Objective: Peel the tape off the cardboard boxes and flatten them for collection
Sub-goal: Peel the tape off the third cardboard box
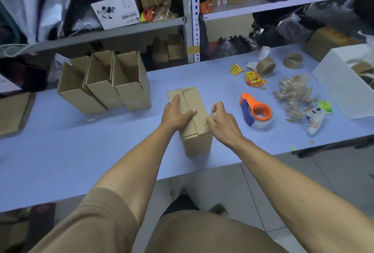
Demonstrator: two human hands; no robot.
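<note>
A closed brown cardboard box (197,143) stands on the pale blue table (81,151), its top flaps meeting along a centre seam. My left hand (177,113) lies flat on the top's left half, fingers straight and thumb stretched toward the seam. At the box's right top edge, my right hand (221,120) pinches a small crumpled bit of clear tape (214,114) between thumb and fingers. Three open cardboard boxes (105,85) stand side by side to the left, leaning back.
An orange and blue tape dispenser (257,112) lies right of the box. Further right are a heap of peeled tape (293,95), yellow stickers (253,79), two brown tape rolls (266,66), a white box (344,83) and flat cardboard (14,113). Cluttered shelves stand behind.
</note>
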